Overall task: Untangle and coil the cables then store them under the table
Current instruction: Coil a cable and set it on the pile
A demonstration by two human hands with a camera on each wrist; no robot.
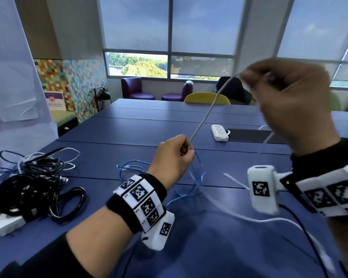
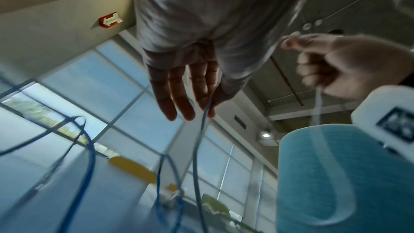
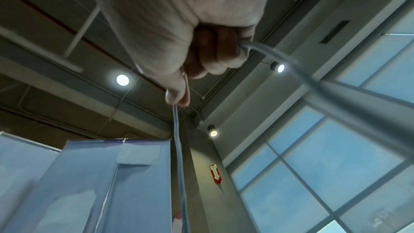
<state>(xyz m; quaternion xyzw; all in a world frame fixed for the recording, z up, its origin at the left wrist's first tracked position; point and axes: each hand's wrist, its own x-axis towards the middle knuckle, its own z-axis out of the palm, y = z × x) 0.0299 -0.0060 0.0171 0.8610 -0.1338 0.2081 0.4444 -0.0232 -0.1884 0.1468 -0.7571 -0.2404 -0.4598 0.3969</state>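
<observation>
A pale grey cable [image 1: 205,115] runs taut between my two hands above the blue table [image 1: 129,133]. My left hand [image 1: 187,149] is low and pinches its lower end; the left wrist view shows the cable [image 2: 199,139] passing between thumb and fingers [image 2: 190,98]. Raised at the upper right, my right hand [image 1: 249,81] grips the cable in a fist [image 3: 201,56], and the cable [image 3: 179,148] leaves at the thumb tip. White slack [image 1: 239,215] trails over the table to the right. Thin blue cable loops [image 1: 133,163] lie under my left hand. A tangle of black cables [image 1: 28,183] sits at the left.
A white power strip [image 1: 219,132] lies mid-table beside a dark slot. A white adapter box [image 1: 7,223] sits under the tangle at the left edge. A yellow chair [image 1: 207,97] and purple armchairs stand beyond the far edge.
</observation>
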